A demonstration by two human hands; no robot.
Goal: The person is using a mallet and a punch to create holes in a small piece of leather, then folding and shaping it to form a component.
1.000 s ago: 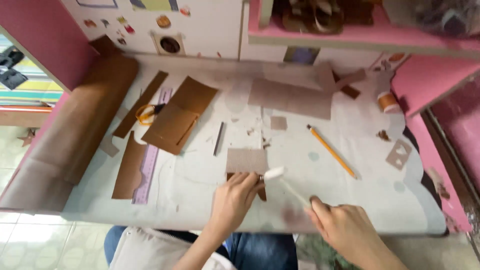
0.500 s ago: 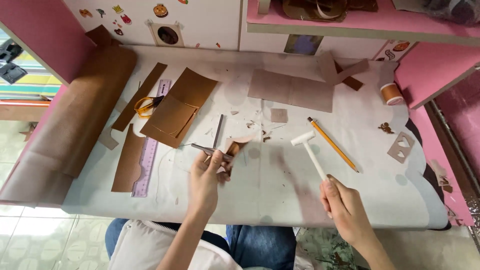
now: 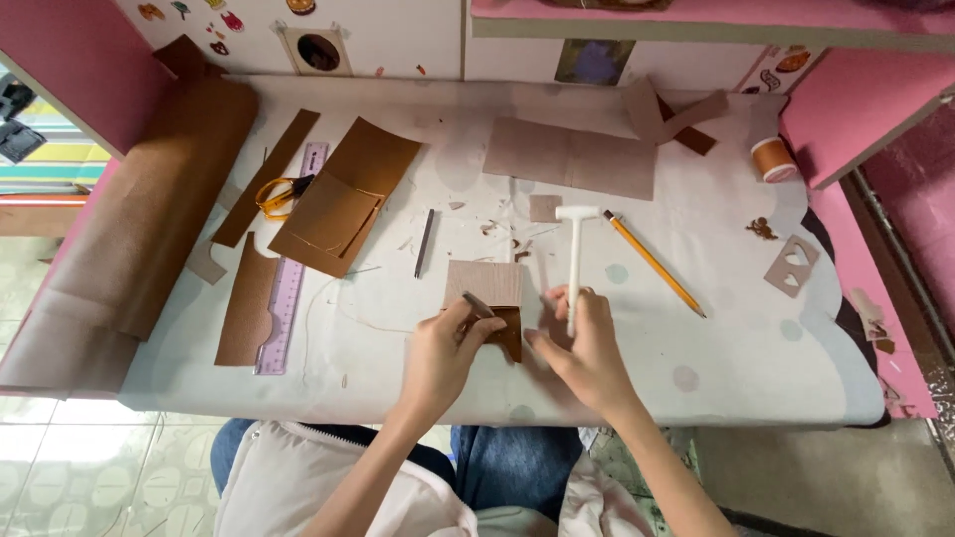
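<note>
My left hand pinches a thin grey metal tool against a small folded brown leather piece on the white table cover. A small white hammer is gripped by its handle in my right hand. The hammer's head points away from me, just right of the leather piece. Both hands sit close together near the table's front edge.
A yellow pencil lies right of the hammer. On the left lie a purple ruler, yellow-handled scissors, brown leather sheets and a big leather roll. An orange thread spool stands far right; a grey rod lies mid-table.
My left hand has brought the metal tool and leather piece back toward me. My right hand with the hammer has moved left, next to the piece.
</note>
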